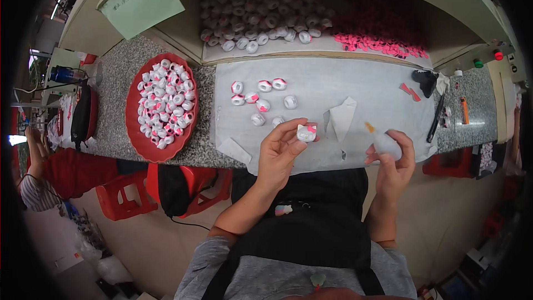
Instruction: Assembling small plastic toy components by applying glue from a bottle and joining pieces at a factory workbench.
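My left hand (276, 154) pinches a small white cat-head piece (305, 134) with a pink bow between thumb and fingertips. It is held above the near part of a white sheet (355, 80) on the worktop. To the right, my right hand (397, 171) is wrapped round a small white squeeze bottle (387, 145), whose yellowish tip points up and left toward the cat-head piece. The bottle is apart from the piece. Beyond my left hand, several loose white pieces (262, 105) lie on the sheet, some with pink parts. A torn paper scrap (342, 118) lies between my hands.
A red scalloped bowl (135, 140) on the left holds many white-and-pink pieces. On the shelf behind lie heaped white pieces (261, 38) and small pink parts (383, 45). A black pen (436, 119) and an orange cutter (464, 111) lie right. Red stools (125, 194) stand lower left.
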Tool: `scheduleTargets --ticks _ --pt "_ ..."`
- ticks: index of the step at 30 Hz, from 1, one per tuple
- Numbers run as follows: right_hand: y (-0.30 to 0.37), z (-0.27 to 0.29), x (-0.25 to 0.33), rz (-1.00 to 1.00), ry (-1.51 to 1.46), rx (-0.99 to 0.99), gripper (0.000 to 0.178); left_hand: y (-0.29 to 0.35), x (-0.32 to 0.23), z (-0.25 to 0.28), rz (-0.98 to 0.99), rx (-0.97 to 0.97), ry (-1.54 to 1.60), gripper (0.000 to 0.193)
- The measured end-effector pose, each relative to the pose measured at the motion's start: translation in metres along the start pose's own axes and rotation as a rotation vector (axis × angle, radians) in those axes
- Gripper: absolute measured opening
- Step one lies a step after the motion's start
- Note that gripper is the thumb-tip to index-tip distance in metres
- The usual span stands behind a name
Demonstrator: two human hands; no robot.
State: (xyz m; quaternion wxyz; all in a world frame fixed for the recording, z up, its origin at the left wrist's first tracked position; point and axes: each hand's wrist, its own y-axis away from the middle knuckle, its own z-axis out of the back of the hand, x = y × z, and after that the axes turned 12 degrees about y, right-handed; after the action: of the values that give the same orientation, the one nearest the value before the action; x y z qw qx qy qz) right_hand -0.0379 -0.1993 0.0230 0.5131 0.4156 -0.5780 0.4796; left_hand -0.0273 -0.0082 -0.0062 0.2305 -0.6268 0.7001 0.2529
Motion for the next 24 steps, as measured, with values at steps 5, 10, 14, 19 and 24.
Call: scheduleTargets --ticks 5,10,14,19,24 --pt "0.000 -0.039 0.010 0.064 -0.156 -0.034 0.031 0.008 -0.009 0.005 0.004 -0.003 0.062 0.033" --pt "0.005 -0.051 0.012 0.378 0.056 -0.034 0.037 0.011 -0.014 0.003 -0.001 0.021 0.056 0.031" --pt "0.014 -0.054 0.013 0.458 0.163 0.000 0.043 0.013 -0.015 0.006 -0.012 0.003 0.005 0.032" --pt "0.013 -0.048 0.011 0.516 0.138 0.119 0.043 0.011 -0.014 0.008 0.007 0.020 -0.008 0.032" --pt "0.013 -0.047 0.011 0.512 0.152 0.144 0.044 0.010 -0.012 0.007 0.015 0.022 -0.023 0.033"
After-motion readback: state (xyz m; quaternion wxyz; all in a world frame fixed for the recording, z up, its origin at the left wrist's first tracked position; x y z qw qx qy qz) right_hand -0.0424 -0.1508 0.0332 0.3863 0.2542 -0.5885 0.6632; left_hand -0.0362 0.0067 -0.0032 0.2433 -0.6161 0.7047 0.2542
